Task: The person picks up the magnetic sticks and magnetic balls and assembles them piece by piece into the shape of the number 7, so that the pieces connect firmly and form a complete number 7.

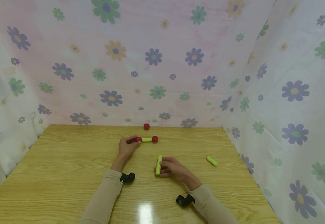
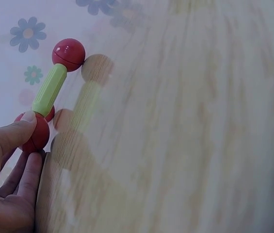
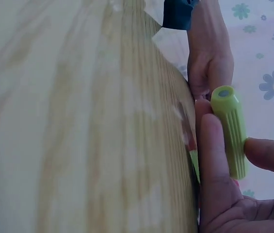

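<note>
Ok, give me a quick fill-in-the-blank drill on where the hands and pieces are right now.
1. The left hand pinches a ____ ball at one end of a green stick.
2. The right hand holds a green ____.
3. A loose green stick lies on the table to the ____ of the right hand.
4. A lone ball sits near the table's ____ edge.

Missing words: red; stick; right; far

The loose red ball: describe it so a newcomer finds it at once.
Look along the far edge of the wooden table, beside the flowered cloth wall. The loose red ball lies there alone; the other two red balls cap a green stick at the left hand.
</note>
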### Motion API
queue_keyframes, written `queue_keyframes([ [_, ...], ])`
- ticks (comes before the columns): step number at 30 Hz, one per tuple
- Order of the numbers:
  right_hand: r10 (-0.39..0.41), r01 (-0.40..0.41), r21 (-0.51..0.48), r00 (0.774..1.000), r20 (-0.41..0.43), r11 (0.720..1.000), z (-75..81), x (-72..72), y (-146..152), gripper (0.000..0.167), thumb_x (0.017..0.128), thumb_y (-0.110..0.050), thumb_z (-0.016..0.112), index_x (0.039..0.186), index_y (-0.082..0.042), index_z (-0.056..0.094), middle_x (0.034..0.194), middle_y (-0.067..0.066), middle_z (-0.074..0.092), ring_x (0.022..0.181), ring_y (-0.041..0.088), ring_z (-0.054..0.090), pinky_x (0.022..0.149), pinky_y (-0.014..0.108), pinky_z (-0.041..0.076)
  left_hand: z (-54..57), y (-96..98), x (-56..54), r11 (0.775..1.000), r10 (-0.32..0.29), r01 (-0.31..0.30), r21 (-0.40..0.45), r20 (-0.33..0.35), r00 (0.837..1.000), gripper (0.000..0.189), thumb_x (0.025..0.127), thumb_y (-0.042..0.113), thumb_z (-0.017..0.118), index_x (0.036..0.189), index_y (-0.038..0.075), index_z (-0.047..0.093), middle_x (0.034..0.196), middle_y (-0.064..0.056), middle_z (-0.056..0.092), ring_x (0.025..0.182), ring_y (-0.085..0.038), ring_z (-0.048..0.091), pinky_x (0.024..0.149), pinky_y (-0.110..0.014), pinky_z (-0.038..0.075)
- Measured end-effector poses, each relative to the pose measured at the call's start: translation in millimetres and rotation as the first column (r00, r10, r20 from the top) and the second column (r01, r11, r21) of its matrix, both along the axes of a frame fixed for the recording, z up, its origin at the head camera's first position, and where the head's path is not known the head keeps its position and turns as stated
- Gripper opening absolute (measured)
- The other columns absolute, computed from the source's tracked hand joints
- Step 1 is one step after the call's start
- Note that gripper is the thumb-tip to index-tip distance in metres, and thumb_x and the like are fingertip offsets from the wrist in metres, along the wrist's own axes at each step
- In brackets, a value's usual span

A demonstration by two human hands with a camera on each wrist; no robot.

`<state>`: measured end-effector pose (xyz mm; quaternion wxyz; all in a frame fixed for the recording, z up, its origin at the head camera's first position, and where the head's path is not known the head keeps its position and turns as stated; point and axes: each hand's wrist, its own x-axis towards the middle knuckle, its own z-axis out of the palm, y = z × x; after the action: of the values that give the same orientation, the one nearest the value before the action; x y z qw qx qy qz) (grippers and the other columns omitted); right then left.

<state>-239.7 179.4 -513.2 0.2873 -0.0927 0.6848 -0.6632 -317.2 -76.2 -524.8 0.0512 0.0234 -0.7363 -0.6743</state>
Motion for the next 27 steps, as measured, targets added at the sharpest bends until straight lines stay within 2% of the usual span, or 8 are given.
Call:
queue_keyframes([
  [4, -0.009, 0.009, 0.012, 1.0, 0.013, 1.0, -0.8, -2.3, -2.6, 0.041, 0.109, -0.017, 0.047, 0.137, 0.013, 0.048, 0.111, 0.016, 0.073, 0.092, 0.018, 0.072, 0.086, 0.033, 0.06, -0.3, 0.5, 0.4, 1.0, 0.001, -0.001, -0.002, -0.006, 1.0, 0.04, 0.089, 0.002, 0.078, 0.127, -0.005, 0.069, 0.127, -0.029, 0.065, 0.117, -0.04, 0.062, 0.092, -0.032, 0.056],
  [12, -0.021, 0.021, -0.004, 0.999, 0.037, 1.0, -2.6, -8.6, -6.1, 0.042, 0.11, -0.016, 0.044, 0.141, 0.011, 0.045, 0.113, 0.013, 0.073, 0.096, 0.018, 0.072, 0.089, 0.034, 0.059, 0.3, 0.4, -0.3, 1.0, 0.012, -0.012, -0.016, 0.013, 1.0, 0.04, 0.088, 0.003, 0.079, 0.127, -0.003, 0.069, 0.127, -0.027, 0.066, 0.117, -0.036, 0.063, 0.096, -0.038, 0.055],
  [18, -0.026, 0.029, -0.042, 0.997, 0.07, 0.999, -2.2, -12.9, -9.3, 0.042, 0.111, -0.016, 0.04, 0.144, 0.01, 0.042, 0.112, 0.012, 0.073, 0.1, 0.021, 0.073, 0.091, 0.038, 0.059, -0.3, 0.1, -1.4, 1.0, 0.017, -0.016, -0.023, 0.006, 1.0, 0.04, 0.088, 0.003, 0.079, 0.126, -0.003, 0.07, 0.126, -0.027, 0.066, 0.115, -0.037, 0.064, 0.092, -0.032, 0.055],
  [27, -0.022, 0.028, -0.069, 0.996, 0.088, 0.997, -0.7, -20.6, -15.1, 0.042, 0.112, -0.016, 0.038, 0.144, 0.01, 0.041, 0.108, 0.009, 0.071, 0.098, 0.019, 0.072, 0.094, 0.041, 0.057, -2.3, -0.4, -2.4, 1.0, 0.017, -0.017, -0.014, -0.002, 1.0, 0.039, 0.088, 0.003, 0.079, 0.126, -0.003, 0.07, 0.126, -0.027, 0.067, 0.115, -0.036, 0.064, 0.088, -0.025, 0.054],
])
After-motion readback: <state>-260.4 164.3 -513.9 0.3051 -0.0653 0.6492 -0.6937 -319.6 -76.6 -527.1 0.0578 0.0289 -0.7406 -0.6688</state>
